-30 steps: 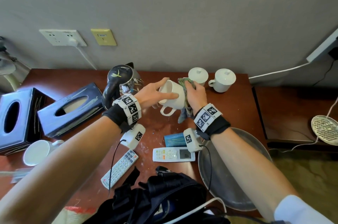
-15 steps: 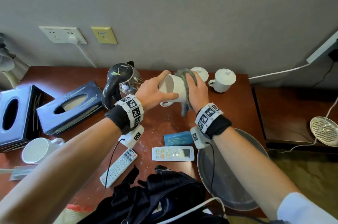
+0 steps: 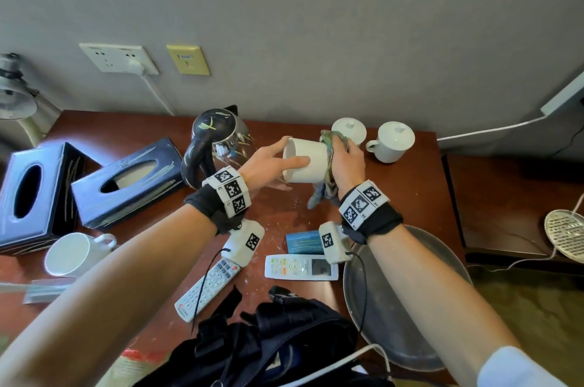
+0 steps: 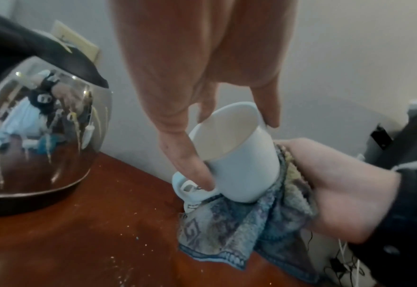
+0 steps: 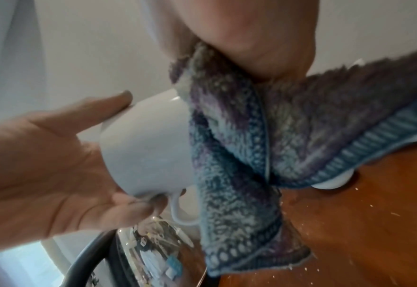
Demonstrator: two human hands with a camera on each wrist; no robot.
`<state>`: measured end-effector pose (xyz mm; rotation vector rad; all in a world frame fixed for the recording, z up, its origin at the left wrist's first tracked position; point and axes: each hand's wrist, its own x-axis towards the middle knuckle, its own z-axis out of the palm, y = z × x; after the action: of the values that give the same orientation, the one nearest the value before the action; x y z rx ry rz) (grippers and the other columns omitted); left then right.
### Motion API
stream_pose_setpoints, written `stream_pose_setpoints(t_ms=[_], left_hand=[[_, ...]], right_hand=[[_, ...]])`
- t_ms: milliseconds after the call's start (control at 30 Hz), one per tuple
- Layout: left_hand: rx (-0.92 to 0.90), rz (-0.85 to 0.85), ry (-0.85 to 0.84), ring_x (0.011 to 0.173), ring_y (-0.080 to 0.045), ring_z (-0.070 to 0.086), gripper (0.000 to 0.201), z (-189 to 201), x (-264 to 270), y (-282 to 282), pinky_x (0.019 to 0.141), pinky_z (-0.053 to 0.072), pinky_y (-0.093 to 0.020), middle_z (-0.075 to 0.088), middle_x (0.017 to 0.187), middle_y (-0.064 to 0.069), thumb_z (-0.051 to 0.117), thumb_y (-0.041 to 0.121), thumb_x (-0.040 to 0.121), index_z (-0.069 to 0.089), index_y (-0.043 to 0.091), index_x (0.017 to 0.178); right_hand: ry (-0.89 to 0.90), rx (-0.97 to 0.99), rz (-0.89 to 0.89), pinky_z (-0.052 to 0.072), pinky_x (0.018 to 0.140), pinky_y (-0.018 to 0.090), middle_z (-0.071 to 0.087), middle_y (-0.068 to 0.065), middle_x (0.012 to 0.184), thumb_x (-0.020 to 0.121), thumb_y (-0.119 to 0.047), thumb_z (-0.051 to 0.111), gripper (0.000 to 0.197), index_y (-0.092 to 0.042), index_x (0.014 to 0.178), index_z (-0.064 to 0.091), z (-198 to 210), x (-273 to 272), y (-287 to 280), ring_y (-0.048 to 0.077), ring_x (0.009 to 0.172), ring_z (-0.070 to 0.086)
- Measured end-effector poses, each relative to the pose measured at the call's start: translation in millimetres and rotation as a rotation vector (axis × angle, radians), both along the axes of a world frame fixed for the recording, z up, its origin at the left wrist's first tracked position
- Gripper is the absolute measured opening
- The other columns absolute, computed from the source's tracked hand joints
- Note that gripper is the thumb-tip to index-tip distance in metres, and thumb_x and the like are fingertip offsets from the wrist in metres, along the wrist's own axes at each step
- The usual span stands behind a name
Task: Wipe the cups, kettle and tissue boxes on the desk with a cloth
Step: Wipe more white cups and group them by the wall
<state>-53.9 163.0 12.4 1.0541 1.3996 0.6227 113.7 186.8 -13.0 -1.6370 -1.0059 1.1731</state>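
A white cup (image 3: 305, 160) is held on its side above the desk, its mouth toward my left hand (image 3: 278, 159), which pinches the rim between thumb and fingers. In the left wrist view the cup (image 4: 241, 161) shows its handle pointing down. My right hand (image 3: 346, 162) grips a blue-purple cloth (image 3: 327, 190) and presses it on the cup's base end, and a loose end of the cloth (image 5: 239, 155) hangs to the desk. The steel kettle (image 3: 218, 140) stands just left of the cup. Two dark tissue boxes (image 3: 126, 181) (image 3: 28, 194) lie at the left. Two lidded white cups (image 3: 395, 141) (image 3: 349, 130) stand behind my right hand.
Another white cup (image 3: 76, 254) lies at the front left. Two remotes (image 3: 207, 290) (image 3: 300, 266) and a blue card (image 3: 303, 241) lie below my wrists. A round metal tray (image 3: 410, 307) sits at the front right and a black bag (image 3: 268, 345) at the front edge.
The cup has turned in my left hand, so its handle has swung out of the head view. Both hands rose a little with it, and the cloth stays on the cup's base end.
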Motion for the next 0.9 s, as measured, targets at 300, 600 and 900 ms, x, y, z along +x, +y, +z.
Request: stream_pose_setpoints(t_ms=[300,600,900], left_hand=[[0.167,-0.03,0.034,0.092,-0.023,0.07,0.039,14,4,-4,0.082,0.06,-0.045,0.068,0.096,-0.003,0.076,0.018,0.085,0.058,0.047,0.105],[0.339,-0.121,0.423,0.107,-0.023,0.06,0.092,10,-1,-11,0.096,0.051,-0.042,0.064,0.118,-0.001,0.071,0.064,0.06,0.042,0.038,0.143],[0.24,-0.043,0.298,0.098,-0.012,0.064,0.081,11,-6,-11,0.081,0.053,-0.019,0.068,0.108,0.005,0.081,0.041,0.076,0.045,0.027,0.146]], right_hand=[[-0.502,0.618,0.346,0.042,0.105,0.031,0.063,-0.002,0.131,0.099,-0.03,0.049,0.032,-0.021,0.126,0.065,20,1,-23,0.016,0.123,0.055],[-0.103,0.11,0.275,0.045,0.081,0.024,0.066,-0.01,0.094,0.101,-0.029,0.049,0.018,-0.026,0.102,0.067,27,2,1,0.015,0.097,0.063],[-0.196,0.526,0.531,0.039,0.107,0.024,0.062,-0.007,0.126,0.1,-0.025,0.052,0.026,-0.033,0.123,0.061,11,6,-29,0.01,0.123,0.053]])
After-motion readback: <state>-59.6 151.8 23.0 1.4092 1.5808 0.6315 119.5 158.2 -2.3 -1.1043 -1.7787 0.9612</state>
